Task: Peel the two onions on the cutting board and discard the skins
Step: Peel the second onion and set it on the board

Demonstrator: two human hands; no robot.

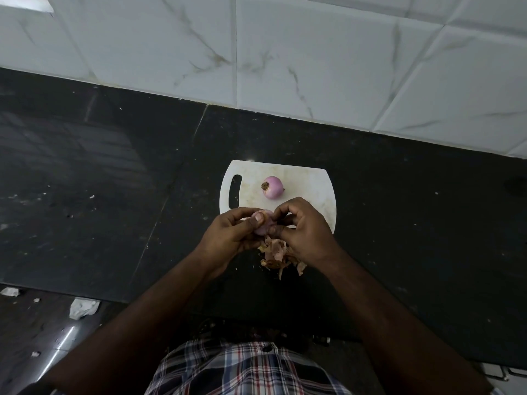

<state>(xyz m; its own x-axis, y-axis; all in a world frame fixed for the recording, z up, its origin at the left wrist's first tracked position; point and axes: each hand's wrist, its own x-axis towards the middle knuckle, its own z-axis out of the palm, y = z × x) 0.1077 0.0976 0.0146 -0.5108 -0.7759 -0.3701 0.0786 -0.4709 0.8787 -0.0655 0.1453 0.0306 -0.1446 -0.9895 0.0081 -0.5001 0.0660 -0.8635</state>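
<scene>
A white cutting board point(308, 181) with a handle slot lies on the black counter. One peeled pink onion point(273, 187) rests on its middle, root end facing left. My left hand point(231, 232) grips a second pale pink onion point(263, 223) above the board's near edge, thumb across its top. My right hand point(303, 226) pinches at the right side of that same onion with its fingertips. A pile of dry onion skins point(278, 256) lies on the counter just under and before both hands.
The black stone counter point(114, 181) runs left to right, backed by a white marble-tiled wall point(285, 52). Scraps of white paper point(82, 307) lie on the dark floor at the lower left. My checked shirt point(245, 369) fills the bottom centre.
</scene>
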